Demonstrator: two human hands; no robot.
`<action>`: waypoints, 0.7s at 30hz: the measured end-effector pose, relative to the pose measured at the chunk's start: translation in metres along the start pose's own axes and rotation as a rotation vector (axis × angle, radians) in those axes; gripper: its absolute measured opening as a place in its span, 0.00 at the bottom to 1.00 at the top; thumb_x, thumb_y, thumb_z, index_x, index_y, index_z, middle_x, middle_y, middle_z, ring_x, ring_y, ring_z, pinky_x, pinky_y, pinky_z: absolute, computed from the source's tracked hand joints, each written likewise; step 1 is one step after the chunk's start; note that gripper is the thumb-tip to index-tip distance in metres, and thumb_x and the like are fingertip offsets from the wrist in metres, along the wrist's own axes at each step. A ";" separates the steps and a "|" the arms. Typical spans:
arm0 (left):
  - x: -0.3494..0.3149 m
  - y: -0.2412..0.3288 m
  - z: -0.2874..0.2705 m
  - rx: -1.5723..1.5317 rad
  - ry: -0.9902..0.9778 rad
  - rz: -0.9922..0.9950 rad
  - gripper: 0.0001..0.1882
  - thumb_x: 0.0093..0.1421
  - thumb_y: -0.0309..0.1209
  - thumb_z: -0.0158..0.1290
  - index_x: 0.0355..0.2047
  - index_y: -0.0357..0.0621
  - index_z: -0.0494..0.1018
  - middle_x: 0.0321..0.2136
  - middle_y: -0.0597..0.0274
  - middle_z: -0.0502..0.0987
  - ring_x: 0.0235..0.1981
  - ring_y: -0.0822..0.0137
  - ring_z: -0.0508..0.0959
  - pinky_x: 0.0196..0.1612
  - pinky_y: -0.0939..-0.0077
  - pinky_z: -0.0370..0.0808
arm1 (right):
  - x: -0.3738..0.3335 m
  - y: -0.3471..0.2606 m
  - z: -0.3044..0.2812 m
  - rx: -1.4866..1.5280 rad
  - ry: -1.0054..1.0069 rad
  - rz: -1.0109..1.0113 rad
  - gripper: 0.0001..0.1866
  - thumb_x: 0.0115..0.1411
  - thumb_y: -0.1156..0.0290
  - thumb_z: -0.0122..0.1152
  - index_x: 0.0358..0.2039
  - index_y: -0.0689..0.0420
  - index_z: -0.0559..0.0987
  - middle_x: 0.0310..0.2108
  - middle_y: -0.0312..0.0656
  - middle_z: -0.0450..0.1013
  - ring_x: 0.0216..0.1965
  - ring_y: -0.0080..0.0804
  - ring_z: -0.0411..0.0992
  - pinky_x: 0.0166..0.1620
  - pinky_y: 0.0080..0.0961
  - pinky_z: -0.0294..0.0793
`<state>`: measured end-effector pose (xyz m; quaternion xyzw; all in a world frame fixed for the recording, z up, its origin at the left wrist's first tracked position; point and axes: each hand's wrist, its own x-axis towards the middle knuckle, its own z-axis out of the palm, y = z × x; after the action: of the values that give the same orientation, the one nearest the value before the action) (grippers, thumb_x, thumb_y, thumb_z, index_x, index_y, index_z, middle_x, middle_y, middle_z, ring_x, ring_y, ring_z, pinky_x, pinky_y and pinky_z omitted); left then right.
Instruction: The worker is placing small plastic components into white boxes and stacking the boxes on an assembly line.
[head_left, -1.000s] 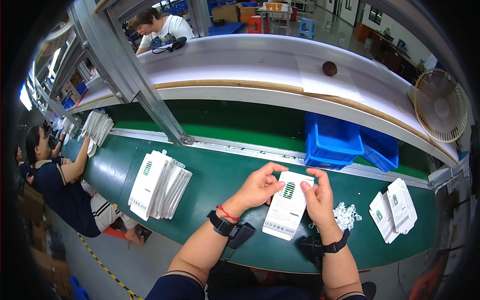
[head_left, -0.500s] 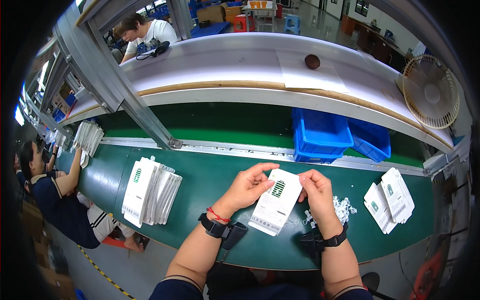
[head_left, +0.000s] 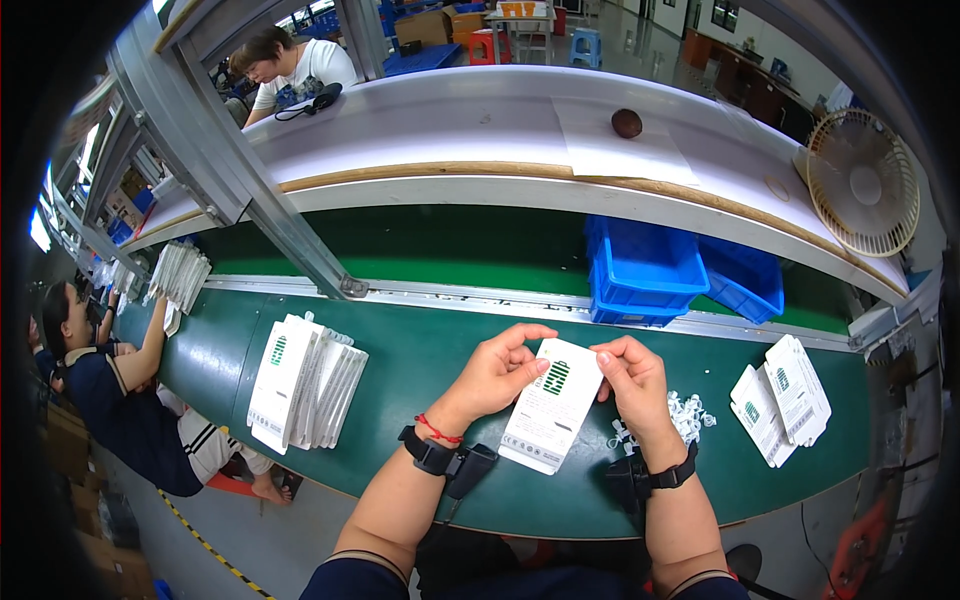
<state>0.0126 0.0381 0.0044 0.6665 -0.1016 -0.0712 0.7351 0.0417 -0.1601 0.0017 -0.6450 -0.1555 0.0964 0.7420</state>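
Note:
A flat white packaging box (head_left: 545,420) with green and grey print is held tilted over the green table, in front of me. My left hand (head_left: 497,373) pinches its upper left edge between thumb and fingers. At the upper right corner, my right hand (head_left: 634,382) is closed with thumb and forefinger on the same box. Small white plastic pieces (head_left: 689,412) lie in a loose heap beside my right wrist, partly hidden by it. To the left leans a stack of similar boxes (head_left: 285,385); a smaller pile of boxes (head_left: 797,400) lies to the right.
Blue plastic bins (head_left: 648,275) stand under the white shelf (head_left: 430,120) beyond the table (head_left: 420,350). A fan (head_left: 862,183) and a round brown object (head_left: 626,123) sit on that shelf. A co-worker (head_left: 115,390) handles boxes at left; another person (head_left: 300,70) sits behind the shelf.
Almost nothing differs. Both hands keep their hold on the box, and the whole view has shifted very slightly.

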 end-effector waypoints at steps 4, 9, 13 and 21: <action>0.008 -0.008 -0.004 -0.049 0.013 0.009 0.17 0.58 0.24 0.47 0.48 0.39 0.62 0.22 0.64 0.74 0.24 0.81 0.72 0.24 0.89 0.65 | 0.005 -0.001 -0.003 -0.039 -0.032 -0.046 0.08 0.59 0.72 0.50 0.32 0.63 0.73 0.20 0.34 0.70 0.18 0.14 0.64 0.21 0.10 0.63; -0.007 -0.007 -0.014 -0.163 0.062 0.012 0.17 0.58 0.23 0.46 0.48 0.41 0.62 0.26 0.61 0.76 0.26 0.78 0.74 0.27 0.86 0.70 | 0.003 -0.002 0.019 -0.123 -0.070 -0.048 0.09 0.54 0.79 0.54 0.36 0.64 0.72 0.24 0.36 0.72 0.23 0.13 0.66 0.24 0.10 0.64; 0.004 -0.016 -0.007 -0.030 0.044 0.021 0.17 0.56 0.21 0.46 0.47 0.42 0.63 0.28 0.63 0.74 0.29 0.78 0.73 0.30 0.84 0.72 | -0.004 0.001 0.010 -0.329 0.060 -0.113 0.12 0.54 0.79 0.50 0.40 0.64 0.71 0.27 0.36 0.70 0.27 0.18 0.68 0.30 0.14 0.68; -0.001 -0.002 -0.001 -0.030 0.034 0.001 0.14 0.56 0.22 0.46 0.44 0.40 0.61 0.17 0.66 0.72 0.15 0.81 0.69 0.16 0.86 0.63 | 0.002 0.024 -0.002 -0.159 0.024 -0.145 0.08 0.60 0.72 0.46 0.38 0.61 0.69 0.22 0.35 0.69 0.14 0.11 0.61 0.13 0.07 0.54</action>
<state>0.0117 0.0392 0.0026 0.6564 -0.0883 -0.0612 0.7467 0.0460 -0.1572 -0.0222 -0.6901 -0.2000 0.0219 0.6952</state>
